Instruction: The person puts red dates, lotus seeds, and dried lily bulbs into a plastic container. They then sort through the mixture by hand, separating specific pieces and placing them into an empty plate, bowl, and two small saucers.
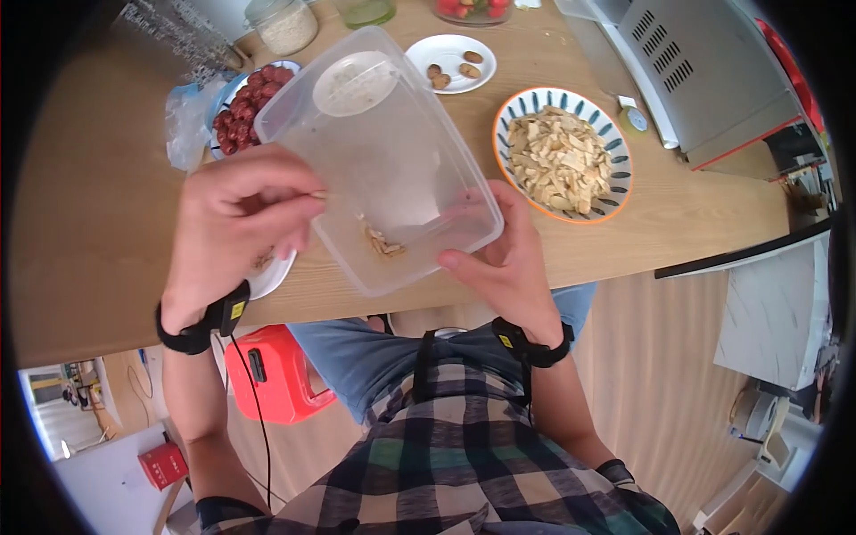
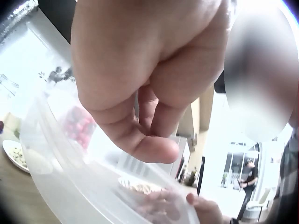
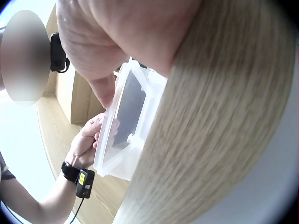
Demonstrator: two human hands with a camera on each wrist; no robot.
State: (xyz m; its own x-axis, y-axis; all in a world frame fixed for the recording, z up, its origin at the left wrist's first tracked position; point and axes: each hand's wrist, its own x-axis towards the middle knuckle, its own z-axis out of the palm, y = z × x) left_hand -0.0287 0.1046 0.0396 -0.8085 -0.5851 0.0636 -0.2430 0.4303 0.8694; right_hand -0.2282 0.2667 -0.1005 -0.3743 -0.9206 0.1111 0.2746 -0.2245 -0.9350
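My right hand (image 1: 504, 259) grips a clear plastic container (image 1: 401, 160) by its near right corner, thumb over the rim. The container is tilted above the table, and a few small brownish-white slivers (image 1: 382, 241) lie in its near end. My left hand (image 1: 245, 214) is at the container's left rim, thumb and forefinger pinched together. A tiny pale piece (image 1: 319, 193) shows at those fingertips; its kind is too small to tell. In the left wrist view the curled fingers (image 2: 156, 149) hang over the container. Partly hidden under my left hand is a white plate (image 1: 276, 278) with brown bits.
A bowl with an orange rim (image 1: 499, 147) holds pale dried slices, right of the container. Behind stand a white plate (image 1: 453, 82) with several brown nuts, red dates (image 1: 245, 111), a jar (image 1: 283, 27) and strawberries (image 1: 468, 9). A grey metal appliance (image 1: 704, 80) stands at right.
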